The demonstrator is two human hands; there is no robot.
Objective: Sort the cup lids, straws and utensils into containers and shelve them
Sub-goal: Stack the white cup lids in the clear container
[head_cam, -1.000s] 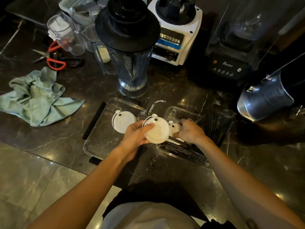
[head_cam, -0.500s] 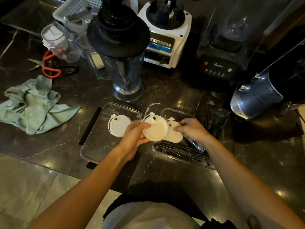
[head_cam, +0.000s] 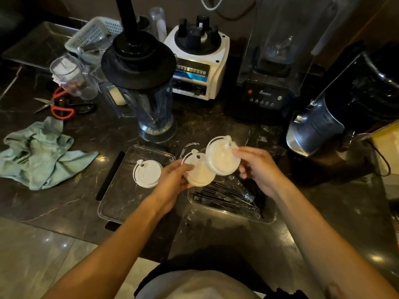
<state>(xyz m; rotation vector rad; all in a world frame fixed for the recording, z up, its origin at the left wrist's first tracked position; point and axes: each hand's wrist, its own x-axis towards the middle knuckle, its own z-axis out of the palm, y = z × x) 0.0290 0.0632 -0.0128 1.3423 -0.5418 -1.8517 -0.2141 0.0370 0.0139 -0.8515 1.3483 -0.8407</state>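
Note:
My left hand (head_cam: 172, 180) pinches a white cup lid (head_cam: 198, 172) by its edge, between the two clear containers. My right hand (head_cam: 258, 169) holds a second white cup lid (head_cam: 221, 157), tilted and raised above the right clear container (head_cam: 267, 216). That container holds several black straws (head_cam: 224, 197) in clear wrapping. One more white lid (head_cam: 147, 173) lies flat in the left clear container (head_cam: 116, 203). The two held lids overlap slightly in view.
A blender jug with a black lid (head_cam: 142, 83) stands just behind the containers. A white blender base (head_cam: 198, 61), a black blender (head_cam: 272, 61) and a dark appliance (head_cam: 336, 113) line the back. A green cloth (head_cam: 41, 152) and red scissors (head_cam: 60, 104) lie left.
My right hand lifted a second lid out of the right container and raised it beside the lid in my left hand. The view tilted up slightly.

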